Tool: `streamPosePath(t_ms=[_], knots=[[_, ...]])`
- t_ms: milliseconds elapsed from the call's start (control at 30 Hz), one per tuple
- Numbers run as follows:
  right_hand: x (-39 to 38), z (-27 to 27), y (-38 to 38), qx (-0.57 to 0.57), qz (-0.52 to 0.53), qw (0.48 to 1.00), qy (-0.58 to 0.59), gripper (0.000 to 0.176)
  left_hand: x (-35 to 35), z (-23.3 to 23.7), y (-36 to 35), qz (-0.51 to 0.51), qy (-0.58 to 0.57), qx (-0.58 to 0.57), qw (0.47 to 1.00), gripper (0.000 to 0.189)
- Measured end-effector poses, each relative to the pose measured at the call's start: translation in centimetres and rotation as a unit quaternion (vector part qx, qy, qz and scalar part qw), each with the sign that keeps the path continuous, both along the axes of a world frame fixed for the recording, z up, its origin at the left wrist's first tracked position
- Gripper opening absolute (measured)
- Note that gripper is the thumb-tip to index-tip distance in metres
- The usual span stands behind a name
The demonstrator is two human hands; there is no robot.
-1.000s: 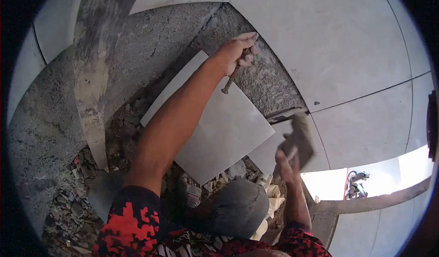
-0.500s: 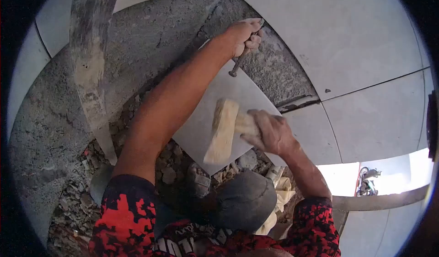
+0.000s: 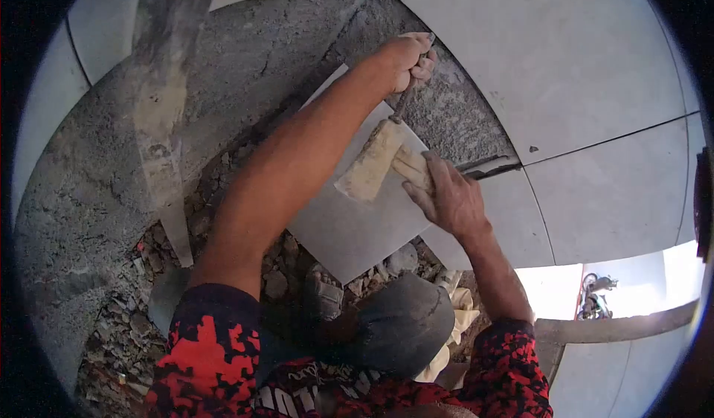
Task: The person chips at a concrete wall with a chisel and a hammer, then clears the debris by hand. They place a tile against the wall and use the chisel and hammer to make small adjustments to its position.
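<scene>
Left hand [image 3: 405, 59] clamped on chisel [image 3: 400, 108], tip against mortar patch [image 3: 455, 129] just above loose tile [image 3: 349, 228]. Right hand [image 3: 451, 198] clenched on mallet [image 3: 370, 163], head touching chisel butt, over tile's upper edge.

mallet [image 3: 370, 162] pale cream; loose tile [image 3: 349, 228] light grey; sleeves [image 3: 212, 358] red-black mottled; cap [image 3: 401, 329] grey

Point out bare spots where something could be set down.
Free: the laid tiles right of the bare mortar, and the loose tile below the mallet. Crowded: the rubble, and around the chisel.
</scene>
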State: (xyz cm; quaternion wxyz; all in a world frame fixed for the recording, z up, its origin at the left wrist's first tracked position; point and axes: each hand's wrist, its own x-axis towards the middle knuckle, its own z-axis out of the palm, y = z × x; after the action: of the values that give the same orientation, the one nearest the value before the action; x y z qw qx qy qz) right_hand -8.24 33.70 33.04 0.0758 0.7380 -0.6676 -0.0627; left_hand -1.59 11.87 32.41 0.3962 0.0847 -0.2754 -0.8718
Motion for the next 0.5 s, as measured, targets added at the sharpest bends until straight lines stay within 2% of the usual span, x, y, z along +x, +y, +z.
streamPosePath(t_ms=[67,100,133,200,233,300,333,400,433,467,500], knots=[[0.4,-0.4,0.6,-0.033,0.041,0.995,-0.086,0.05,0.3,0.2,-0.3,-0.013,0.001,0.001,1.0,0.018],[1.2,0.4,1.2,-0.012,0.1,0.991,-0.084,0.048,0.2,0.0,-0.2,-0.035,-0.002,0.008,0.999,0.018],[0.9,0.5,1.0,-0.012,0.103,0.991,-0.083,0.048,0.2,0.0,-0.5,-0.032,-0.001,0.008,0.999,0.018],[0.2,0.5,1.5,-0.025,0.255,0.965,-0.05,0.05,0.1,-0.3,-0.6,-0.066,-0.019,-0.041,0.997,0.018],[0.0,0.3,1.2,-0.025,0.254,0.966,-0.051,0.05,0.0,-0.4,-0.4,-0.067,-0.019,-0.04,0.997,0.018],[-0.3,0.2,-0.1,-0.103,0.063,0.992,-0.024,0.053,0.4,-0.2,-0.1,-0.049,-0.015,-0.049,0.997,0.017],[0.0,0.3,0.0,-0.106,0.07,0.992,-0.022,0.053,0.5,0.1,-0.3,-0.042,-0.012,-0.052,0.998,0.017],[1.0,0.1,1.6,-0.045,0.137,0.984,-0.102,0.051,0.1,0.4,0.2,0.005,0.029,0.052,0.998,0.011],[1.1,0.8,1.6,-0.021,0.154,0.984,-0.086,0.051,-0.1,0.2,-0.5,0.006,0.029,0.053,0.998,0.011],[0.5,0.5,1.7,-0.016,0.147,0.985,-0.089,0.051,-1.0,-0.7,-1.3,-0.025,0.037,0.051,0.998,0.012],[-0.3,0.1,0.8,-0.039,0.079,0.993,-0.078,0.053,-1.1,-0.6,-1.5,-0.052,0.048,0.042,0.997,0.021]])
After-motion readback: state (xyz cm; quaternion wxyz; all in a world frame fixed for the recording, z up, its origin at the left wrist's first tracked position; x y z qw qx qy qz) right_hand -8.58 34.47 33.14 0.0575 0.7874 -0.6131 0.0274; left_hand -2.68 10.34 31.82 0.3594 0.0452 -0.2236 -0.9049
